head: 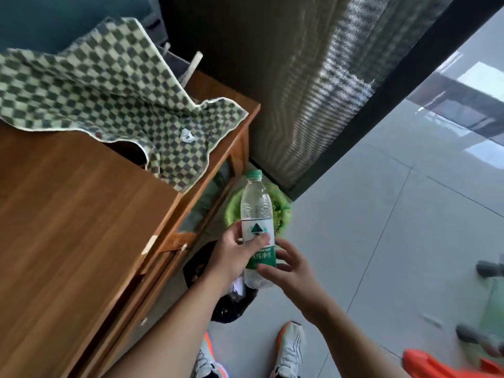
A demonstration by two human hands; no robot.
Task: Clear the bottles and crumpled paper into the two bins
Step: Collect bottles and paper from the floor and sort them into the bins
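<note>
A clear plastic water bottle (pixel 256 214) with a green cap and a green-and-white label is held upright above the floor. My left hand (pixel 237 252) grips its label from the left. My right hand (pixel 286 266) touches its lower part from the right, fingers curled around it. Behind the bottle stands a bin with a green liner (pixel 281 211). Below my left forearm stands a bin with a black liner (pixel 226 304), partly hidden by the arm. No crumpled paper shows.
A wooden desk (pixel 68 214) fills the left, with a green checkered cloth (pixel 109 91) draped over its far end. Grey floor tiles (pixel 381 214) stretch to the right. My two shoes (pixel 289 347) are at the bottom. An orange object (pixel 436 364) lies at bottom right.
</note>
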